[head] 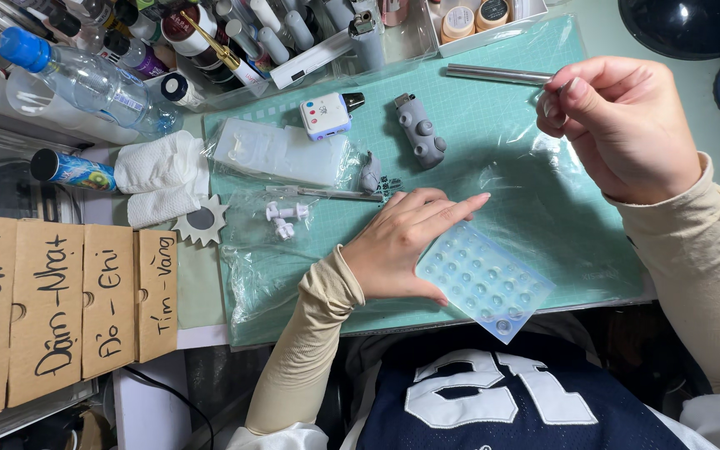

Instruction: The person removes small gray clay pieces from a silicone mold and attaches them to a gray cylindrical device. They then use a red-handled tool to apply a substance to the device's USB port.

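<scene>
The left hand (pixel 402 242) lies flat on the green cutting mat (pixel 493 142), fingers together and stretched out, its palm edge pressing the near corner of a clear bubbled mould tray (pixel 485 282). Nothing is clasped in it; the grip is open and simply resting. The mould tray sits at the near edge of the mat, tilted so one corner hangs past it toward the person.

The right hand (pixel 622 125) is raised over the far right part of the mat, thumb and forefinger pinched together on the end of a thin metal rod (pixel 497 75) that runs leftward along the mat's far edge.

A sheet of clear plastic film (pixel 535 196) covers the mat between the two hands. Left of the left hand, on the mat, lie small white plastic parts (pixel 285 215). Beyond them is a clear bag holding white blocks (pixel 281 154), and farther in, a grey figure part (pixel 421 132) beside a small white gadget (pixel 327 115). Off the mat's left edge sit folded white tissue (pixel 160 177) and cardboard boxes (pixel 60 308).
</scene>
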